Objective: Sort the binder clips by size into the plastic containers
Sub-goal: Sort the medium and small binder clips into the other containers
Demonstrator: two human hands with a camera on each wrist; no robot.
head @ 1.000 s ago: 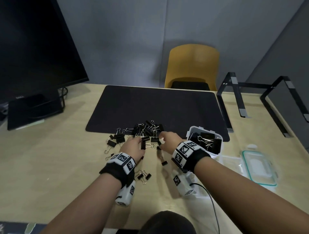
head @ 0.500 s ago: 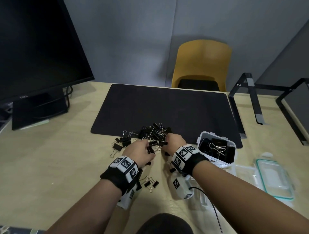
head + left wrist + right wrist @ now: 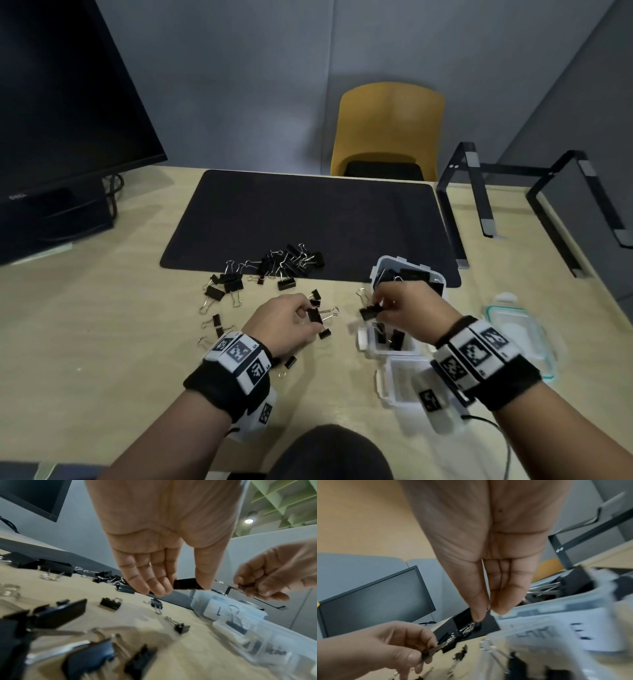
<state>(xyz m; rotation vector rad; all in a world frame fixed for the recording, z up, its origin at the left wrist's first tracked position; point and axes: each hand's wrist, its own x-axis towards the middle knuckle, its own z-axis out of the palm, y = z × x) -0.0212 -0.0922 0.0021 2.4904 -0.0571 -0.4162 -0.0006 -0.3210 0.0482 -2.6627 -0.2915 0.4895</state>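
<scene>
Black binder clips lie in a pile [image 3: 289, 263] on the front edge of the dark mat, with more scattered [image 3: 222, 289] on the wooden table. My left hand [image 3: 310, 317] pinches one clip [image 3: 315, 314] between thumb and fingers, also seen in the left wrist view as the clip [image 3: 185, 583] in that hand [image 3: 185, 588]. My right hand [image 3: 380, 306] pinches a smaller clip [image 3: 368, 313] just above the middle container [image 3: 363, 339], which holds a few clips. The back container [image 3: 376, 274], labelled L [image 3: 217, 610], holds large clips. A third container [image 3: 383, 383] sits nearest me.
A clear lid with a green rim [image 3: 544, 342] lies right of the containers. A monitor [image 3: 61, 102] stands at the back left, a black metal stand [image 3: 479, 192] at the back right, and a yellow chair [image 3: 387, 126] behind the table.
Both hands have left the pile, each with a clip. The right hand moved right to the containers; the left hand drew back towards me.
</scene>
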